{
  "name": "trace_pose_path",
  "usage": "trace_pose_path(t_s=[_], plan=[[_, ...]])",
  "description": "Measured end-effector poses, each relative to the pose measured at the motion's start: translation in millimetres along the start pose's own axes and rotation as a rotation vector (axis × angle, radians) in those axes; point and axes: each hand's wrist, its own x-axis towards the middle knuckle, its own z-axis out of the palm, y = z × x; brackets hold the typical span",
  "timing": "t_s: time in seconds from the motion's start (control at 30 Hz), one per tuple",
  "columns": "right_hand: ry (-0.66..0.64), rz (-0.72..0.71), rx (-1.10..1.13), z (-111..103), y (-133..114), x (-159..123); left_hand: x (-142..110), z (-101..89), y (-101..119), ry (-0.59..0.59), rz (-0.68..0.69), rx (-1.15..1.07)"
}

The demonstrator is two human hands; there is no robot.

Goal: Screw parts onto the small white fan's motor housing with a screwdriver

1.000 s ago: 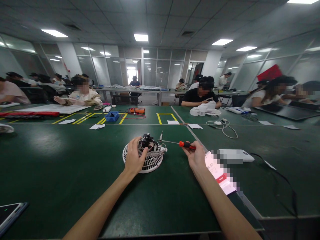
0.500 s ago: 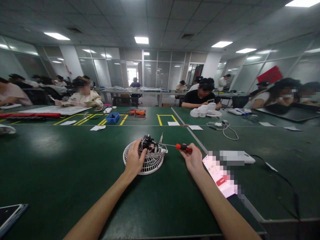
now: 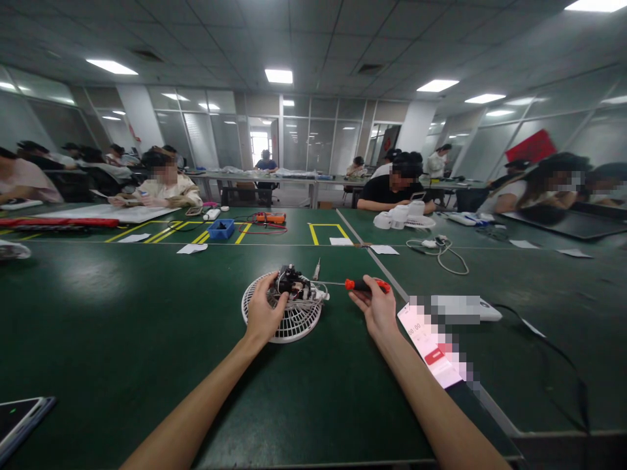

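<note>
A round white fan grille (image 3: 294, 326) lies on the green table, with a black fan motor (image 3: 292, 282) and a bundle of pale wires on top of it. My left hand (image 3: 264, 307) is wrapped against the motor's left side, its thumb in front and fingers behind. My right hand (image 3: 377, 303) grips a red and black screwdriver (image 3: 360, 284) held level. Its thin shaft points left and reaches the motor's right side; exactly where the tip sits is too small to tell. Just behind the motor, a small pointed tool or part (image 3: 317, 268) stands up at a slant.
Right of my right arm lie a lit phone (image 3: 424, 339) and a white device (image 3: 455, 308) with a black cable. Farther back are a blue bin (image 3: 221, 228), an orange multimeter (image 3: 271, 217), white fan parts (image 3: 399, 216) and a coiled cable (image 3: 443, 251). Several people sit beyond.
The screwdriver handle has turned slightly and its rear end has risen to near level, as the fingers of my right hand shifted on it. My left hand and the motor stay in place.
</note>
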Motion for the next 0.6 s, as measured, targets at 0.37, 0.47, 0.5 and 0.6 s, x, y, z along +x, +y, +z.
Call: trace_pose_path(t_s=[0.37,0.47,0.5,0.6], plan=[[0.045,0.021,0.122,-0.4,-0.1,1.8,-1.9,-3.7,9.0,-0.019,-0.037,-0.030],[0.061,0.018,0.071,1.2,0.0,1.5,1.0,-7.2,13.2,-0.034,-0.066,-0.067],[0.071,0.011,0.053,1.5,-0.2,1.0,3.3,-9.0,14.3,-0.052,-0.088,-0.092],[0.085,-0.011,0.021,1.8,-1.3,-0.7,14.1,-17.2,15.9,-0.150,-0.198,-0.208]])
